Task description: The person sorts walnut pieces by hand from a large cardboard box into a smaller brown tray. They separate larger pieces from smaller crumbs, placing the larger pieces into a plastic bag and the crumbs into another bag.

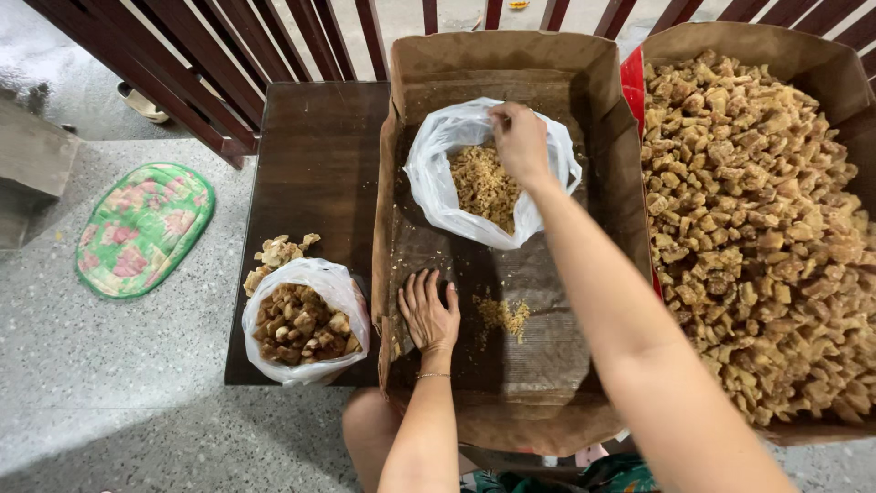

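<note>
Crumbs (503,316) — a small loose heap of pale brown bits — lie on the floor of the middle cardboard box (584,82), toward its near end. They sit just to the right of the left hand (428,315), which rests flat, palm down, fingers spread and holding nothing, hard against the box's left wall. So the heap is close beside that hand, apart from it by a narrow strip of bare cardboard, and well short of the other one.

Farther back in the same box stands an open white plastic bag (438,178) holding more of the same fine bits. The right hand (520,141) reaches across to its far rim, fingers curled down at the edge — whether it pinches the plastic or only touches it, I cannot tell.

Off to the left, on the dark wooden table (315,155), a second bag (306,321) holds bigger chunks; a large box (757,237) of chunks fills the right.
</note>
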